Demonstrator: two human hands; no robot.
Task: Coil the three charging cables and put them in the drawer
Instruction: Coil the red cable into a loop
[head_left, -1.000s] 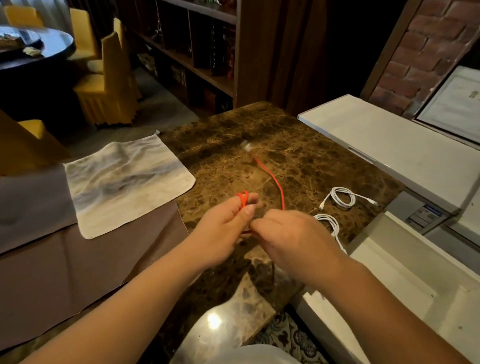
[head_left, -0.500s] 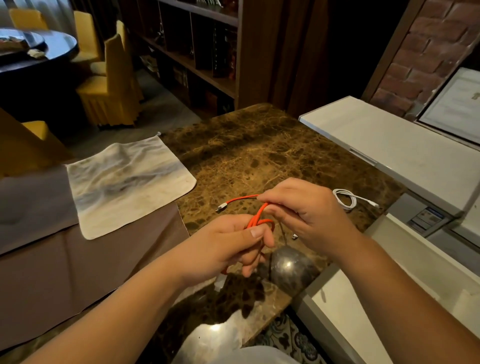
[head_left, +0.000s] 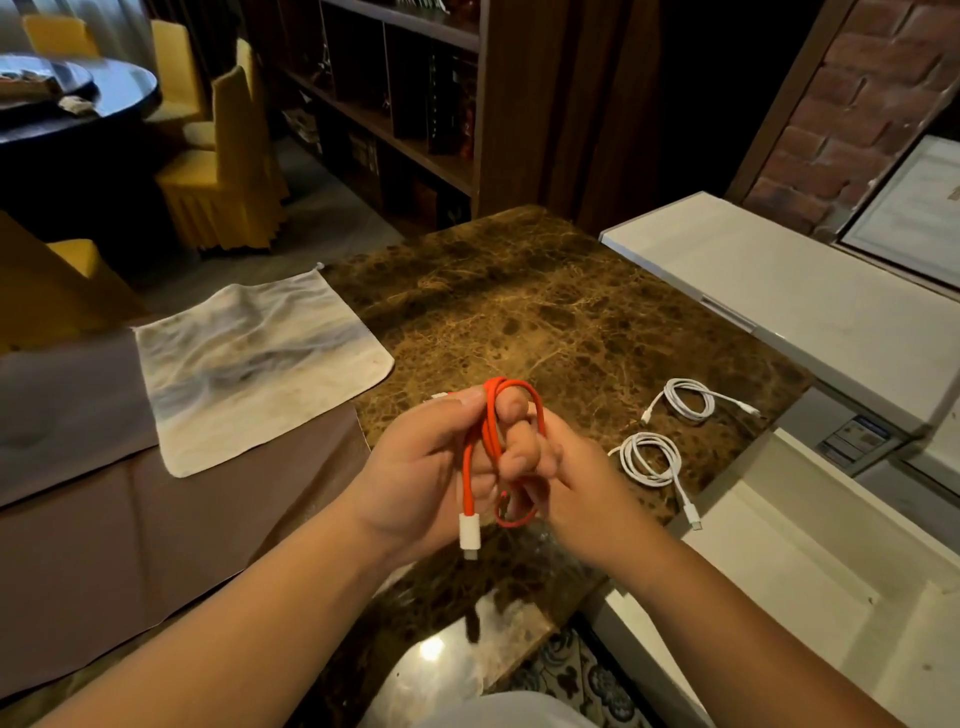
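An orange cable (head_left: 487, 431) is looped into a coil between both hands above the marble counter (head_left: 545, 322). My left hand (head_left: 421, 478) pinches the coil's top, and its white plug hangs below the palm. My right hand (head_left: 566, 478) has fingers through the loops and grips the lower part. Two coiled white cables lie on the counter to the right: one (head_left: 652, 460) near the counter's right edge, the other (head_left: 688, 397) further back. The open white drawer (head_left: 810, 582) is at the lower right, beside the counter.
A pale cloth (head_left: 254, 364) lies on the brown surface to the left. A white cabinet top (head_left: 779, 291) runs along the right, with a brick wall behind it. Yellow chairs (head_left: 223, 171), a dark round table and wooden shelves stand in the background.
The orange cable has gone from stretched across the counter to gathered in loops in both hands. Its white plug now hangs below my left hand. The two white coils stayed put.
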